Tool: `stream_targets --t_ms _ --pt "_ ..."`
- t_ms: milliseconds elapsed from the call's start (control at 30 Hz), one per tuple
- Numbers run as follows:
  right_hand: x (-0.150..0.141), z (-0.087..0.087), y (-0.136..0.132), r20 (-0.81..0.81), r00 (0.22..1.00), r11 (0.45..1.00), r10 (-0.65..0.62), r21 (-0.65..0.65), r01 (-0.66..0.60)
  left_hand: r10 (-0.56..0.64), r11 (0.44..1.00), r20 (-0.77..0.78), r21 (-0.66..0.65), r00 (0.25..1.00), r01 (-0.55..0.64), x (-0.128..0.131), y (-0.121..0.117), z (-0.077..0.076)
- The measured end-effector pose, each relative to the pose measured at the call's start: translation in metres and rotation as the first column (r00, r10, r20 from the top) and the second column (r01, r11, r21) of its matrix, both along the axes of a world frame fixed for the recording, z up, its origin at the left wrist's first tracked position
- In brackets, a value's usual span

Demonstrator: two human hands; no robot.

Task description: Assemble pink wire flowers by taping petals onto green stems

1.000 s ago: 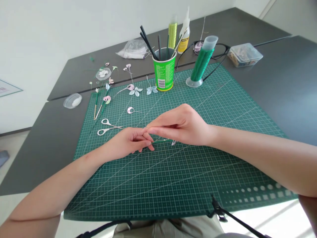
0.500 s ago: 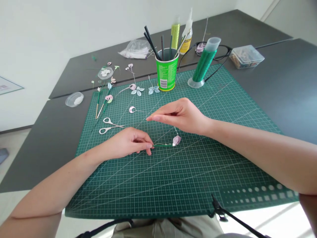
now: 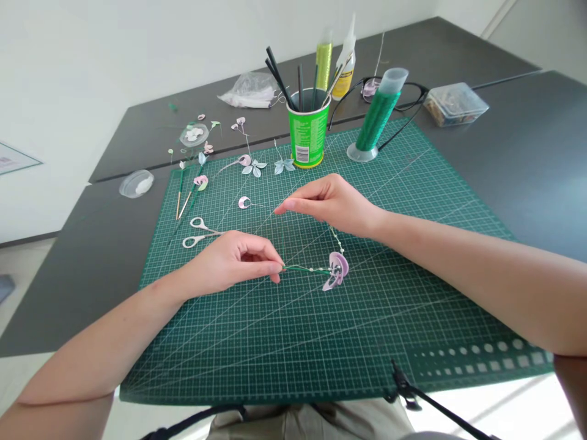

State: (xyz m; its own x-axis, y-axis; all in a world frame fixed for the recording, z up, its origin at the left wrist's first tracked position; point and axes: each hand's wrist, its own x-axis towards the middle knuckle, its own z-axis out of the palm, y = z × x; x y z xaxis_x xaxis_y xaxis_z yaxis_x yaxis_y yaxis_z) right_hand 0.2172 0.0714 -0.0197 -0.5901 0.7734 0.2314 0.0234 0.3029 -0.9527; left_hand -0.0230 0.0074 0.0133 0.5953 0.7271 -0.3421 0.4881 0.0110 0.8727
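My left hand (image 3: 238, 260) is closed in a pinch on the green stem (image 3: 305, 269) of a pale purple flower (image 3: 338, 267). The flower hangs just above the mat, its petals to the right of my fingers. Up and to the right, my right hand (image 3: 337, 205) pinches a thin thread, hard to make out, that seems to run up from my left fingertips. Below the right palm, a beaded strand (image 3: 338, 240) drops to the flower; its upper end is hidden. White-handled scissors (image 3: 195, 241) lie beside my left hand, the blades partly covered. A loose petal loop (image 3: 244, 202) lies beyond.
A green cutting mat (image 3: 275, 348) covers the table. At its back stand a green cup (image 3: 308, 137) of sticks, a spool of green thread (image 3: 378, 119) and glasses. Wire flowers (image 3: 254, 168) lie at the back left. A clear box (image 3: 456, 104) sits at right.
The flower has turned, showing more open petals, and sits slightly further right. My right hand has shifted a little up, and more of the beaded strand shows. My left hand stays nearly in place.
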Motion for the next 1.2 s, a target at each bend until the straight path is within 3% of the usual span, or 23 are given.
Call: stream_targets --t_ms 300,567,800,967,1200 --pt "0.004 -0.006 0.013 0.079 0.993 0.991 -0.086 -0.098 0.094 0.168 0.968 0.105 0.172 0.98 -0.184 -0.001 -0.002 0.002" --pt "0.002 -0.009 0.013 0.185 0.976 0.993 -0.113 0.057 0.104 0.367 0.853 0.155 0.337 0.917 -0.398 -0.003 0.001 0.002" --pt "0.001 -0.01 0.011 0.305 0.95 0.995 -0.068 0.086 0.044 0.498 0.795 0.292 0.221 0.816 -0.565 -0.003 0.009 -0.007" --pt "0.001 -0.008 0.006 0.301 0.952 0.991 0.06 0.097 -0.093 0.577 0.769 0.341 0.078 0.742 -0.634 -0.003 0.015 -0.009" --pt "0.004 -0.002 0.005 0.32 0.898 0.95 0.302 -0.029 -0.31 0.608 0.758 0.314 0.045 0.73 -0.651 0.001 0.018 -0.013"
